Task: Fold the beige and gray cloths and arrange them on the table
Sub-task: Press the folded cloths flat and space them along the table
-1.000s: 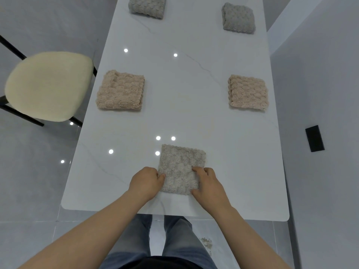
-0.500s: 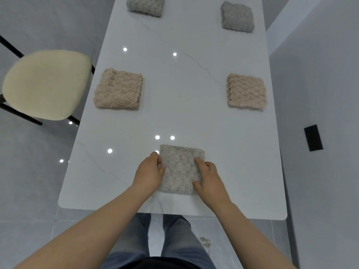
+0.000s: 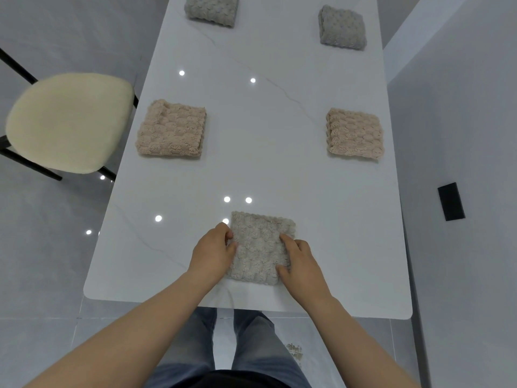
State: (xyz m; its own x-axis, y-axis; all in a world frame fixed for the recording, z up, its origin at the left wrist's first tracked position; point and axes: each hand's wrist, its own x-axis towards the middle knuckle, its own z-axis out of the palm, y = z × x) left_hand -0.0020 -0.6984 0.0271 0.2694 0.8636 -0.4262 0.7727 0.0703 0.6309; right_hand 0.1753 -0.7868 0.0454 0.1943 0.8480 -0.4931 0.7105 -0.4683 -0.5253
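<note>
A folded gray cloth (image 3: 261, 246) lies near the front edge of the white marble table (image 3: 268, 175). My left hand (image 3: 212, 252) has its fingers curled at the cloth's left edge and pinches it with the thumb on top. My right hand (image 3: 302, 263) rests on the cloth's right side, fingers and thumb pressing down and hiding that edge. Two folded beige cloths sit mid-table, one at the left (image 3: 171, 129) and one at the right (image 3: 354, 133). Two folded gray cloths lie at the far end, left (image 3: 211, 8) and right (image 3: 342, 28).
A cream-seated chair (image 3: 68, 121) with black legs stands left of the table. A pale wall with a black plate (image 3: 451, 201) runs close along the right side. Bare tabletop stretches between the cloths down the middle.
Both hands have slid a little farther away from me along the near gray cloth's sides. The cloth itself has stayed in place.
</note>
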